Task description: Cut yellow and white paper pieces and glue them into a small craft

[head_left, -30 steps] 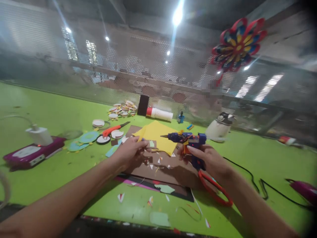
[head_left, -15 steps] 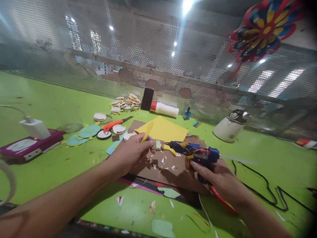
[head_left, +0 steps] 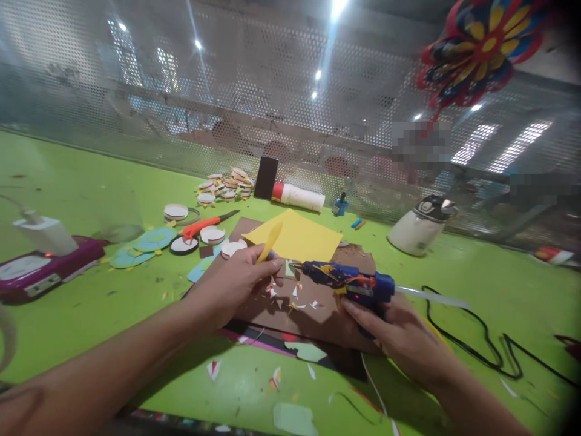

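Observation:
My right hand [head_left: 399, 327] is closed round the grip of a blue hot glue gun [head_left: 331, 275], which has a small red light lit on its side. A clear glue stick [head_left: 431, 295] juts from the back of the gun. Its nozzle points left, close to the fingertips of my left hand [head_left: 240, 272]. That hand pinches a flat yellow piece [head_left: 271, 241] with a rounded end standing up between the fingers; its lower part is hidden. Under both hands lies a brown board [head_left: 308, 321] strewn with paper scraps. A yellow sheet [head_left: 299, 236] lies just behind them.
Orange-handled scissors [head_left: 206, 225], paper discs [head_left: 154, 240] and a heap of small round pieces [head_left: 227, 184] lie to the left. A phone [head_left: 265, 177] leans beside a white tube [head_left: 299, 197]. A purple power strip [head_left: 49, 269], a white jug [head_left: 417, 230] and a black cord [head_left: 481, 327] flank the work.
The view has shifted slightly, so the whole scene sits a little further left. Both hands keep their holds, and the glue gun's nozzle stays close to the left fingertips.

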The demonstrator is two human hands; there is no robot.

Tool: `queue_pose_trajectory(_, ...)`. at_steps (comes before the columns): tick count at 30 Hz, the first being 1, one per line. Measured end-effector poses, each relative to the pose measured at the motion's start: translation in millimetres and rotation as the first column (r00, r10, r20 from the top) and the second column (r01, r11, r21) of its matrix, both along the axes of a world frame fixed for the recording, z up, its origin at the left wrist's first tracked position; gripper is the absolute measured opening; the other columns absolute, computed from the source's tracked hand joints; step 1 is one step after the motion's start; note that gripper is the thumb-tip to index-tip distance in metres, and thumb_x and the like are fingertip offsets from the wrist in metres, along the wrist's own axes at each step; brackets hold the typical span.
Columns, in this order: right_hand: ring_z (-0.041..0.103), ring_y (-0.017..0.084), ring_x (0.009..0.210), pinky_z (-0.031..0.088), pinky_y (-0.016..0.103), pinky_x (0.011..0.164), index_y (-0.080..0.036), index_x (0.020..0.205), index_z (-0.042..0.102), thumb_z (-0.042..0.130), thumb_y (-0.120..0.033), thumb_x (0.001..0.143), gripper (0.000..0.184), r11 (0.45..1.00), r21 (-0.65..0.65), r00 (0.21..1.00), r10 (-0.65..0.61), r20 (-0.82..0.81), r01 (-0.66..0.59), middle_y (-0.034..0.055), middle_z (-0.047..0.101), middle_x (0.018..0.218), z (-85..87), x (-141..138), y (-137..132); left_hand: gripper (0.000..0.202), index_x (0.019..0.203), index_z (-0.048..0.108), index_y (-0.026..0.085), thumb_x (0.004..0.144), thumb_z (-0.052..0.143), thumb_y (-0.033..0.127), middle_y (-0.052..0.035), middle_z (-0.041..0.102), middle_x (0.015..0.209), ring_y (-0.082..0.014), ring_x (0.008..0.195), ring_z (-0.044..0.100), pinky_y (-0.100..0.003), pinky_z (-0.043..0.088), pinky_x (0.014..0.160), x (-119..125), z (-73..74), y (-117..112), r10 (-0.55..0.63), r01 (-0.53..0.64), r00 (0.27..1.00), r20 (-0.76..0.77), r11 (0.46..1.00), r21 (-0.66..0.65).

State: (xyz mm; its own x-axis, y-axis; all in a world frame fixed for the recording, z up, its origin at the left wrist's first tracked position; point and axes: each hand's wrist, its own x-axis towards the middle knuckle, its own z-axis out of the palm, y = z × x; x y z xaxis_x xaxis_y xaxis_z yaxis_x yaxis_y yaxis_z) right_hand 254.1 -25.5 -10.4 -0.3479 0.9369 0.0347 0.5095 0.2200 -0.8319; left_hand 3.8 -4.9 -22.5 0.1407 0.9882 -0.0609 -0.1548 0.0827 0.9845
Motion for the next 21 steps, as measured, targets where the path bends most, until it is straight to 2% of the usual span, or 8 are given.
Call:
queue_pose_trajectory(5,0.050,0.016,0.066,0.042,0.028,0.065,-0.019,0.075,0.061,0.053,-0.051,0.086,0.035,0.999,-0.044,0.999,0.015,0.037,-0.013,0.0002,0.054,0.065,-1.4,2.0,-0.1,0.020,0.079,0.060,0.016,0.073,0.069,0.033,-0.0004,0.060,0.066,-0.0097,0.053,0.050,-0.022,0.035,0.050,-0.6,-0.6,0.5,-0.031,0.032,0.999,0.040,0.999,-0.006)
queue_pose_trajectory(9,0.048,0.015,0.061,0.042,0.028,0.060,-0.018,0.082,0.064,0.055,-0.050,0.085,0.034,0.997,-0.064,1.000,0.031,0.005,-0.031,0.0001,0.053,0.065,-5.0,6.3,-0.5,0.019,0.077,0.056,0.017,0.075,0.067,0.033,0.0012,0.058,0.066,-0.0090,0.054,0.049,-0.021,0.033,0.052,-0.3,4.3,-1.3,-0.050,0.053,0.997,0.053,0.998,-0.046)
queue_pose_trajectory(14,0.056,0.019,0.073,0.047,0.029,0.067,-0.018,0.091,0.069,0.061,-0.044,0.082,0.029,0.993,-0.114,0.998,0.019,-0.056,-0.025,0.0036,0.064,0.079,-7.7,7.7,-1.9,0.023,0.070,0.053,0.017,0.074,0.068,0.033,0.0021,0.056,0.060,-0.0095,0.053,0.047,-0.021,0.031,0.051,-0.1,7.6,-2.7,-0.022,0.023,1.000,0.022,0.999,-0.047)
queue_pose_trajectory(17,0.056,0.018,0.070,0.047,0.029,0.064,-0.018,0.085,0.069,0.061,-0.041,0.083,0.024,0.996,-0.087,0.998,0.016,-0.062,-0.021,0.0031,0.063,0.073,-5.9,5.4,-1.3,0.023,0.069,0.053,0.017,0.073,0.068,0.035,0.0015,0.058,0.061,-0.0096,0.052,0.046,-0.022,0.032,0.051,0.1,6.8,-2.6,-0.028,0.028,1.000,0.014,0.999,-0.043)
queue_pose_trajectory(21,0.047,0.014,0.057,0.041,0.026,0.054,-0.019,0.073,0.066,0.058,-0.043,0.085,0.028,0.999,0.047,1.000,0.019,-0.022,-0.018,0.0005,0.055,0.060,0.4,0.9,0.7,0.022,0.068,0.055,0.017,0.071,0.070,0.033,0.0018,0.057,0.060,-0.0089,0.051,0.046,-0.021,0.031,0.050,1.6,7.8,-4.0,-0.029,0.030,0.999,0.018,0.998,-0.058)
